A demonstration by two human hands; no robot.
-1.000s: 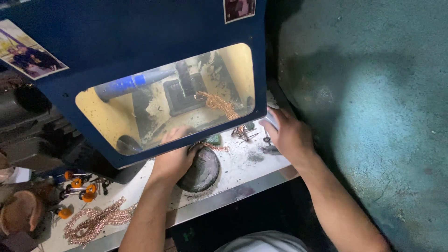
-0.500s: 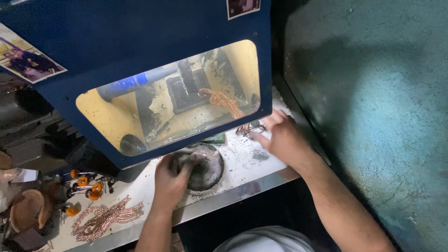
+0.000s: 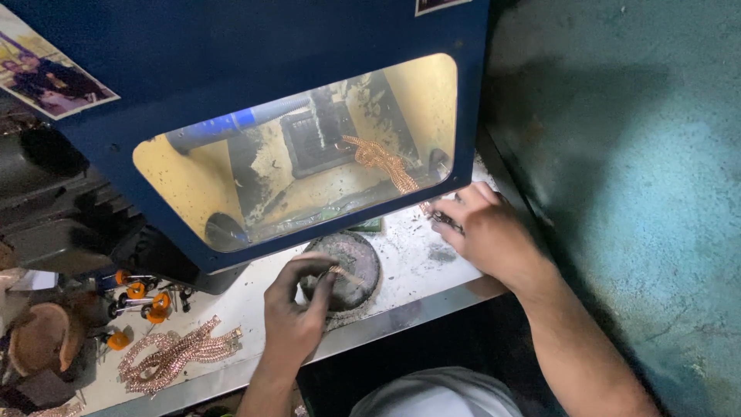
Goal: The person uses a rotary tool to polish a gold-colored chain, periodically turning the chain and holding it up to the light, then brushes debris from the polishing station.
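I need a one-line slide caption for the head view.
Left hand pinches a small copper piece over a round dish; right hand rests under blue hood.

White bench [image 3: 401,266] bears dark dish [image 3: 347,266], copper chains [image 3: 174,357].

- The left hand [image 3: 297,316] pinches a small copper-coloured piece [image 3: 342,272] over a round dark dish [image 3: 356,256] on the white worktop [image 3: 401,266].
- The right hand [image 3: 485,232] rests at the worktop's far edge, fingers on a small dark item [image 3: 446,222].
- Above both stands a blue hood [image 3: 255,69] with a lit yellow window; a copper chain [image 3: 382,162] hangs inside it.
- A pile of copper chains [image 3: 174,354] lies to the left, near orange-handled tools [image 3: 139,297].
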